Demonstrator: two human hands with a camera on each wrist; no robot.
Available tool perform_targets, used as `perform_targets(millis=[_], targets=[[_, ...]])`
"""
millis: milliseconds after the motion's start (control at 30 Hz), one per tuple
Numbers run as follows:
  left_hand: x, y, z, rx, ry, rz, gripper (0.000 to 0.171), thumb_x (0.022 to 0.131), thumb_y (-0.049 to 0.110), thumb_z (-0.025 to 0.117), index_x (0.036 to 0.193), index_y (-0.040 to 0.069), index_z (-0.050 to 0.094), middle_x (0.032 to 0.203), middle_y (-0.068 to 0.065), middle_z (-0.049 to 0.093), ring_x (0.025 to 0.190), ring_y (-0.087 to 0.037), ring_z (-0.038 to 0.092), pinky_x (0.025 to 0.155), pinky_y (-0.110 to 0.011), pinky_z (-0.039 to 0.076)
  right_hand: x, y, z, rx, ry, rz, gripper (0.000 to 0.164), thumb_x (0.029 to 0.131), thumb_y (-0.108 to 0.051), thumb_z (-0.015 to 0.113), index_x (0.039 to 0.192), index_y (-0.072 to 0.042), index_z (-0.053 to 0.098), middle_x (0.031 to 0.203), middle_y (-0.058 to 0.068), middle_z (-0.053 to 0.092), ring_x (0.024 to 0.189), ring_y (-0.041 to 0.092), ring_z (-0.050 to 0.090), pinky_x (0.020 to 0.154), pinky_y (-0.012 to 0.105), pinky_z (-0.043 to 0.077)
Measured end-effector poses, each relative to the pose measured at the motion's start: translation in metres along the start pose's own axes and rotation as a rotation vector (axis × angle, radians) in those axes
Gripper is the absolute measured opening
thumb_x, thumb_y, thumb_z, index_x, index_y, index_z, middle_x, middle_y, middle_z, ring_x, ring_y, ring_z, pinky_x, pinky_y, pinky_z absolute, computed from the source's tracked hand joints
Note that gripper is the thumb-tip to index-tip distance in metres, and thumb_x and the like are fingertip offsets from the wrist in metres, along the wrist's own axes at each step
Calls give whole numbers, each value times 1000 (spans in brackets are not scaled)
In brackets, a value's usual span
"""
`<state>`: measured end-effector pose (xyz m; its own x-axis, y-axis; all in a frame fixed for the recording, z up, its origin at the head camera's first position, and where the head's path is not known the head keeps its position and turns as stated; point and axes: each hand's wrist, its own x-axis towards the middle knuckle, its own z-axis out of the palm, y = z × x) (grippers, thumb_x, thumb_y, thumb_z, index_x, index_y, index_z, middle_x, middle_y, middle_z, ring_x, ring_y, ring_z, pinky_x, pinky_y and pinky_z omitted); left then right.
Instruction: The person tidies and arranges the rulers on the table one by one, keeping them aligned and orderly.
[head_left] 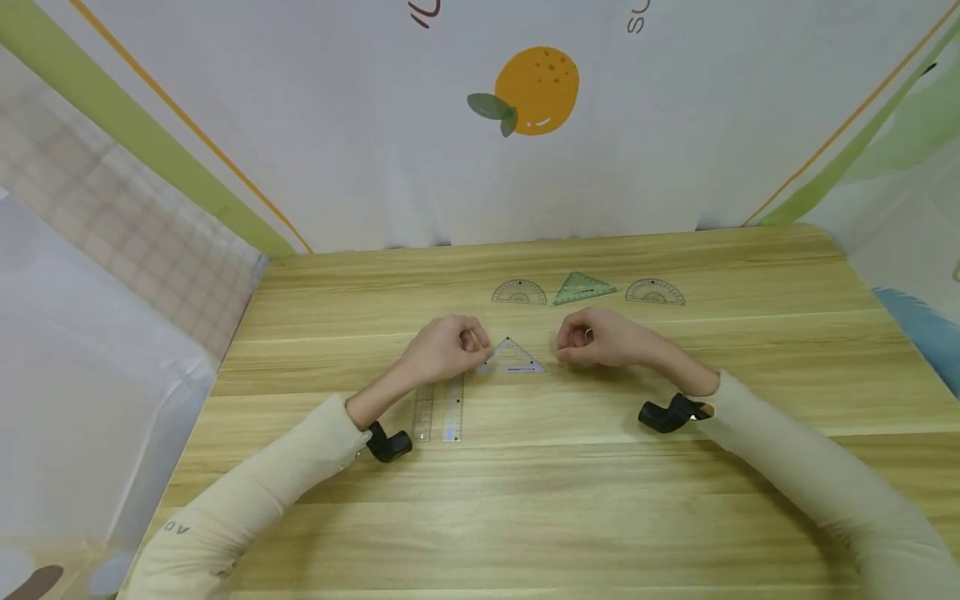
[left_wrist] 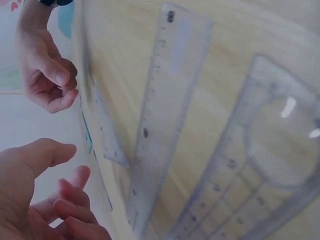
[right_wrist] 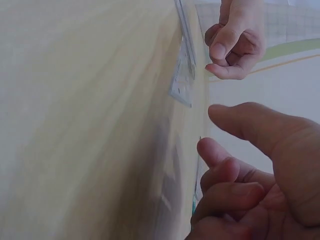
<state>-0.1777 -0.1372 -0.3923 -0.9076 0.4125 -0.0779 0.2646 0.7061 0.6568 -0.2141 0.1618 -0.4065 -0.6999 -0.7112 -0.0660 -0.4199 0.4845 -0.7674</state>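
Note:
A clear triangular set square [head_left: 517, 368] lies on the table between the two hands, its tip facing the far edge. My left hand [head_left: 450, 346] hovers at its left corner, overlapping it in the head view. Thumb and forefinger stand apart with nothing between them in the left wrist view. My right hand [head_left: 603, 337] is just right of the set square, fingers loosely curled and thumb apart, holding nothing. Below the left hand lie two clear rulers side by side: a plain one [left_wrist: 165, 90] and one with a round part [left_wrist: 220, 185] near its end.
Along the back of the wooden table [head_left: 570, 517] lie a clear protractor [head_left: 519, 287], a green set square [head_left: 581, 292] and a second protractor [head_left: 655, 290]. A white cloth with a printed orange [head_left: 537, 90] hangs behind the far edge.

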Motion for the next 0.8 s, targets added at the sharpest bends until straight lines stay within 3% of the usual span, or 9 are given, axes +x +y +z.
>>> perform_targets(millis=[233, 433, 800], targets=[[7, 6, -1, -29, 20, 21, 15, 93, 25, 77, 99, 12, 71, 74, 0, 61, 50, -10, 43, 49, -27, 34, -4, 6, -10, 12, 42, -24, 19, 91, -19, 80, 100, -7, 70, 75, 2, 56, 68, 18, 50, 63, 29, 42], [15, 11, 1, -29, 27, 75, 17, 92, 23, 77, 102, 10, 72, 74, 1, 60, 47, -8, 35, 47, -25, 31, -8, 11, -17, 58, 31, 0, 23, 92, -20, 79, 106, -5, 68, 76, 4, 55, 65, 18, 47, 61, 29, 40], [32, 18, 7, -111, 2, 179, 22, 95, 22, 75, 109, 6, 71, 74, -1, 57, 49, -10, 38, 51, -26, 35, -13, 15, -25, 83, 54, -1, 24, 93, -18, 78, 110, -2, 68, 75, 4, 53, 65, 17, 46, 61, 29, 39]])
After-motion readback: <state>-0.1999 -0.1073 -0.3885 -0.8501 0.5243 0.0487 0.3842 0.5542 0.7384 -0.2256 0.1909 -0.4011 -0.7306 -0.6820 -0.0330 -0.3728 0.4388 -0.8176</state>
